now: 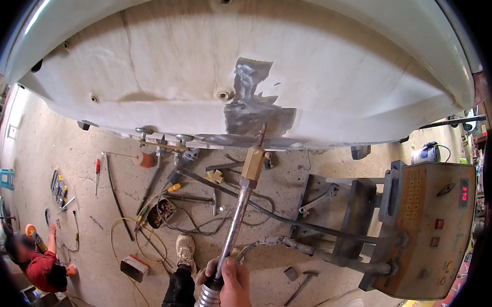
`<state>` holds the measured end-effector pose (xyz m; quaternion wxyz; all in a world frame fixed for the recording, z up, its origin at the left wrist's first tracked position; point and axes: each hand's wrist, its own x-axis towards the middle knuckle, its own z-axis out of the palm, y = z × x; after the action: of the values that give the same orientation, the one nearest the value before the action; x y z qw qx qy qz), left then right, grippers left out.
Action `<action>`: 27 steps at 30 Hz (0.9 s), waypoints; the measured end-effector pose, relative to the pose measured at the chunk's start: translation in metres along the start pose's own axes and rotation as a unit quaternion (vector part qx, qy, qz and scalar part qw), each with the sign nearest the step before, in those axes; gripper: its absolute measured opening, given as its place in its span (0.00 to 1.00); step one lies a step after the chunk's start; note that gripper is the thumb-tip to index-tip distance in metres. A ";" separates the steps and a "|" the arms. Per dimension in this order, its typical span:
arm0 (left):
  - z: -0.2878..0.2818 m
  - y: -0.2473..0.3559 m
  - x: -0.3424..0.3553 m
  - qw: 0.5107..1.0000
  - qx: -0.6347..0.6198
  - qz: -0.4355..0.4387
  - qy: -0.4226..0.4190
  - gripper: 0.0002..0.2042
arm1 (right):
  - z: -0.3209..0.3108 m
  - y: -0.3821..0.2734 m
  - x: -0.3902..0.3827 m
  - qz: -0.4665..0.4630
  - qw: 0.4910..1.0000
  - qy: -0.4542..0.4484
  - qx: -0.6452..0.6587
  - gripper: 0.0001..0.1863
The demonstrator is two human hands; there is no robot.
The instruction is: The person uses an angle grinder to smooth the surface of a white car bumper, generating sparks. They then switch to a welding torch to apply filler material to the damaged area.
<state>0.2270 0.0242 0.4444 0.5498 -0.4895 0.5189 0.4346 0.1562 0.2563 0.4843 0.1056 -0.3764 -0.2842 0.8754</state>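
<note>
Both of my hands are on a slide-hammer dent puller (233,221), a long metal shaft with a brass hex head (253,162) and a thin pointed tip. My right hand (237,287) is closed round the shaft just above its ribbed metal end. My left hand (205,276) grips the same spot from the other side, its fingers partly hidden behind the tool. The tip overlaps the lower part of a bare grey metal patch (253,120) on a white car panel (167,68). Whether it touches the metal I cannot tell.
A welding machine (432,227) with thick cables stands on the right. Clamps (161,144) hang at the panel's lower edge. On the floor lie a hammer (301,287), a red screwdriver (97,177), a small box (135,268) and loose cables. A person in red (43,268) crouches far left.
</note>
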 end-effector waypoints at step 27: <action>-0.003 -0.001 0.003 1.000 -0.018 -0.012 -0.008 0.24 | -0.001 -0.006 0.007 0.013 1.000 0.000 0.024 0.26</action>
<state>0.2276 0.0206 0.4417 0.5502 -0.5019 0.5006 0.4413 0.1516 0.2642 0.4832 0.1030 -0.3775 -0.2580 0.8833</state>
